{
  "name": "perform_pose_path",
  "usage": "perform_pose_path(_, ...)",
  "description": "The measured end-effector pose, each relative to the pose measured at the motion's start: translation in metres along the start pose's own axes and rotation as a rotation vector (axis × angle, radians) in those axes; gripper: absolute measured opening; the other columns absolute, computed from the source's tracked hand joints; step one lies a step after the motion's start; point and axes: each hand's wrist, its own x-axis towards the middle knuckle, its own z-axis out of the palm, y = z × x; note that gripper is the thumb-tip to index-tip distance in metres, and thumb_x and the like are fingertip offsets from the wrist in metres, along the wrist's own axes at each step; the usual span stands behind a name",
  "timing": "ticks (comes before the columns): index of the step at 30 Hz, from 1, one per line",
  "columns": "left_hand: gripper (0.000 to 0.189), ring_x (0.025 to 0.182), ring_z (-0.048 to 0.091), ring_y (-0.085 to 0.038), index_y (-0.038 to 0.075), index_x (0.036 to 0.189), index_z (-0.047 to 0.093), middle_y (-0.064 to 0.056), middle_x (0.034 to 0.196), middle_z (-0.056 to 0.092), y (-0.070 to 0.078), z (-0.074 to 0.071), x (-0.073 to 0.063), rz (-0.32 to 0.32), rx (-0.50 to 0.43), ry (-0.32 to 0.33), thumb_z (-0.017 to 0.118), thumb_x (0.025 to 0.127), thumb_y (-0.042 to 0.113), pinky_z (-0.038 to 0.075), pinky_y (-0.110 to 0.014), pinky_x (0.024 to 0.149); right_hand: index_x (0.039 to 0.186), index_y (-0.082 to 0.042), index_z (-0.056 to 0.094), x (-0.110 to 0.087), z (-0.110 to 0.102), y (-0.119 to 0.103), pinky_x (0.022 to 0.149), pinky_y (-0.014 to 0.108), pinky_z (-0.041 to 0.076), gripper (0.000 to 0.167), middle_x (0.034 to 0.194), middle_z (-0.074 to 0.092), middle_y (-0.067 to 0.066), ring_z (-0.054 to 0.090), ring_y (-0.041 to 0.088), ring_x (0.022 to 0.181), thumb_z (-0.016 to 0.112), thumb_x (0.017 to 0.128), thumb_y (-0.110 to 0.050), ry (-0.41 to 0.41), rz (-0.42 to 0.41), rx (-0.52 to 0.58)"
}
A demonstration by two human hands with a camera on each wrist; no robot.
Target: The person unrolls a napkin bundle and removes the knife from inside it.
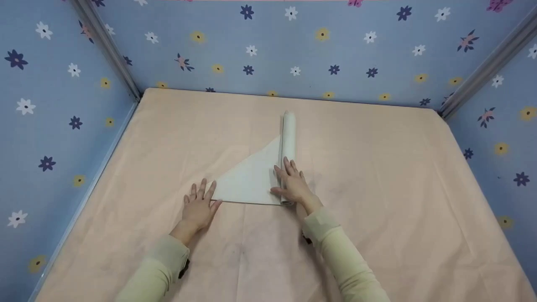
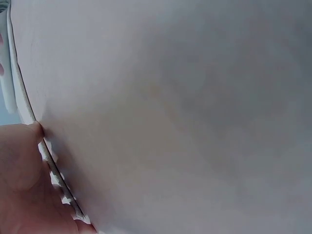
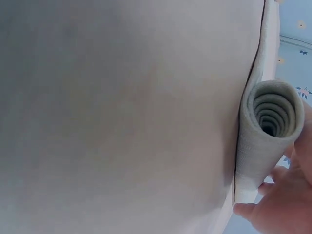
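A pale green-white cloth (image 1: 249, 178) lies partly rolled, its flat part tapering to a corner on the left. The rolled part (image 1: 289, 134) runs away from me along its right side. My left hand (image 1: 199, 209) rests on that left corner, fingers straight and spread. Over the near half of the roll lies my right hand (image 1: 295, 188), fingers extended, with the thumb toward the flat part. The right wrist view looks into the roll's near end (image 3: 278, 109), where several wound layers show. In the left wrist view, the left hand (image 2: 24, 180) sits along the cloth's near edge.
A peach tablecloth (image 1: 377, 167) with light creases covers the table. Blue flowered panels (image 1: 268, 50) enclose its back, left and right sides, with grey metal posts (image 1: 113, 50) at the rear corners.
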Motion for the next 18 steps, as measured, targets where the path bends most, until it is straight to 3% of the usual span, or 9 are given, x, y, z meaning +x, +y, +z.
perform_pose_path(18,0.062,0.129,-0.001,-0.044,0.012,0.143,0.013,-0.018,0.146,0.002,0.000,0.001,0.001,-0.003,0.006,0.000,0.033,0.094,0.043,0.006,-0.062,0.098,0.140,-0.018,0.029,-0.002,-0.005,0.011,0.103,0.053,0.009,0.071,0.148,-0.002,0.006,-0.003,0.024,0.134,0.061,0.081,-0.041,-0.035,0.017,-0.050)
